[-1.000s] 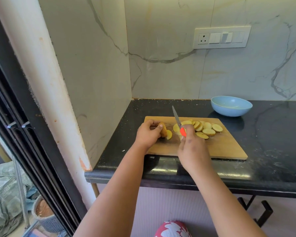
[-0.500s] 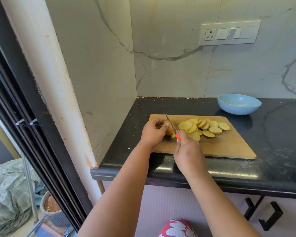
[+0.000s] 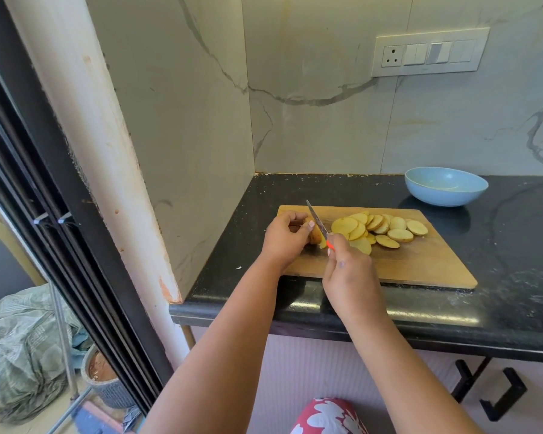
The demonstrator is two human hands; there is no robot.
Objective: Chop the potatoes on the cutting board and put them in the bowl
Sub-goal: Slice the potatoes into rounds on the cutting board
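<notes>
Head view, left hand (image 3: 284,238) hiding potato (image 3: 315,235), right hand (image 3: 347,274) covering knife (image 3: 317,220) handle

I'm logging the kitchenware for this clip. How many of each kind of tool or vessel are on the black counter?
Wooden rectangular cutting board: 1
Light blue round bowl: 1
Orange-handled steel knife: 1
Total: 3

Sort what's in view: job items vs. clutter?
Job: knife, potato end piece, potato slices, cutting board, blue bowl.
Not job: wall switch panel, grey pot and crumpled cloth on the floor.
</notes>
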